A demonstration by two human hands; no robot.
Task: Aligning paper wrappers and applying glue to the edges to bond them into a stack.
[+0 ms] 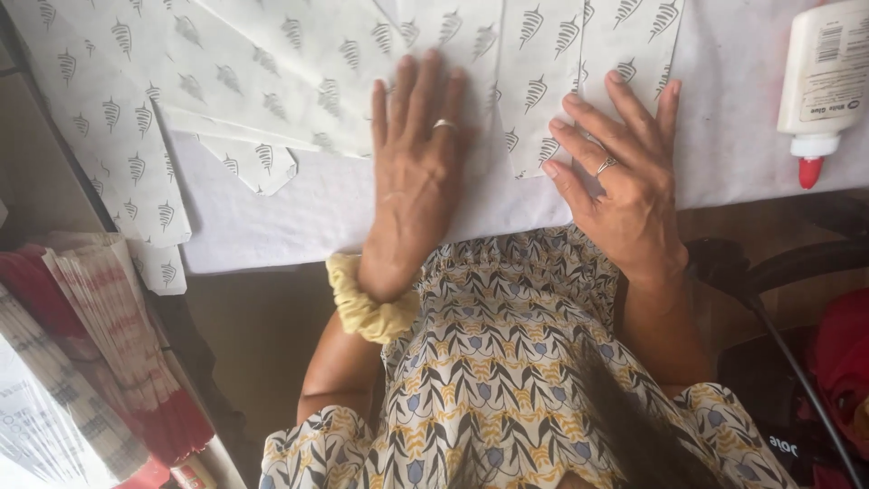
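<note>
My left hand [418,158] lies flat, fingers together, pressing on white paper printed with grey leaf shapes [317,63]. It wears a ring, and a yellow scrunchie [362,303] sits on its wrist. My right hand [620,167] also lies flat, fingers spread, on a folded strip of the same patterned paper [543,63]. It wears a ring too. Neither hand grips anything. Both rest near the front edge of a white-covered table [272,226].
A white glue bottle with a red tip [822,86] lies at the table's right end. Several more patterned sheets [109,118] overlap at the left. A stack of red-and-white papers [118,335] stands at lower left. A black cable [787,353] runs at lower right.
</note>
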